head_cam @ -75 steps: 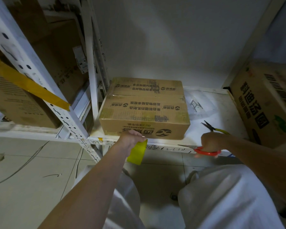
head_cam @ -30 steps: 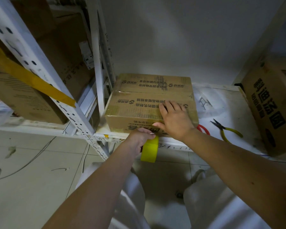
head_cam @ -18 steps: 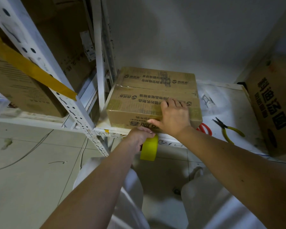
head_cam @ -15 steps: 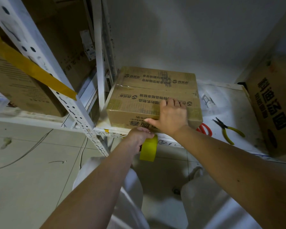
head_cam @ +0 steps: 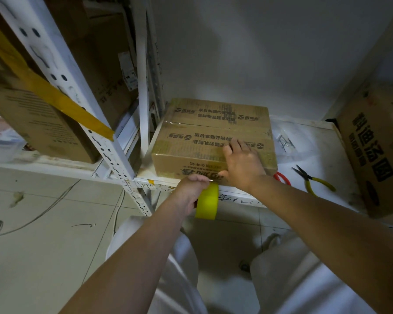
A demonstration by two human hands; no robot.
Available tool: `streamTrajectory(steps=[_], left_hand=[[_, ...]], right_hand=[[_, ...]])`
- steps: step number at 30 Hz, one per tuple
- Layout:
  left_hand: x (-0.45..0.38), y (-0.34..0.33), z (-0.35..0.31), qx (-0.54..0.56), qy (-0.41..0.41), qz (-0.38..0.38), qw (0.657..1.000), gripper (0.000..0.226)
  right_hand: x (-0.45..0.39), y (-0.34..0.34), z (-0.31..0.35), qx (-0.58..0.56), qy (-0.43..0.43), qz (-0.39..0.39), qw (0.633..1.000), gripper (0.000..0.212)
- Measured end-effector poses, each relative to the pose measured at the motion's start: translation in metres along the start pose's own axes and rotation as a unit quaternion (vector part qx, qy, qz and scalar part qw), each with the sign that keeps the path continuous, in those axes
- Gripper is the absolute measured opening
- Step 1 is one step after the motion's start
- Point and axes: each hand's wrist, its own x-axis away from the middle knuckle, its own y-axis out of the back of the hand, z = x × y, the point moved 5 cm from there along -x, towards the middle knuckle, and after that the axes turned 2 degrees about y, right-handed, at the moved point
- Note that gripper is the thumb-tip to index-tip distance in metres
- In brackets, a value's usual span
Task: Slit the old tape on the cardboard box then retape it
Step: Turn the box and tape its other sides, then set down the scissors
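Brown printed cardboard box (head_cam: pixel 204 132) flat on shelf, yellow tape roll (head_cam: pixel 207 201) below front edge.

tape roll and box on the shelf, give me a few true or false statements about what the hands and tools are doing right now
1. The left hand grips the yellow tape roll at the shelf front edge. True.
2. The right hand holds the scissors. False: it lies flat, fingers straight, on the cardboard box; the red-handled scissors lie on the shelf behind its wrist.
3. The yellow-handled pliers lie on the shelf, right of the box. True.
4. The tape roll rests on top of the box. False: it hangs below the box, before the shelf edge.
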Motion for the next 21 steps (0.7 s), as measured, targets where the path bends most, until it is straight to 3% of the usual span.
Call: streamTrajectory(steps=[5,10,14,21], left_hand=[[0.031,-0.002,-0.007,0.002,-0.066,0.007,0.998,0.028],[0.064,-0.010,-0.015,-0.033,-0.165,0.002,0.986,0.024],[0.088,-0.019,-0.024,-0.052,-0.216,0.008,0.975,0.023],[0.128,-0.027,-0.045,-0.060,-0.275,0.021,0.959,0.023]], right_hand=[[0.029,0.034,-0.009,-0.206,0.050,-0.072,0.975,0.027],[0.056,0.042,-0.005,-0.457,-0.025,0.039,0.888,0.006],[0.067,0.058,-0.007,-0.474,-0.036,0.040,0.879,0.019],[0.084,0.097,-0.012,-0.478,-0.043,0.003,0.877,0.017]])
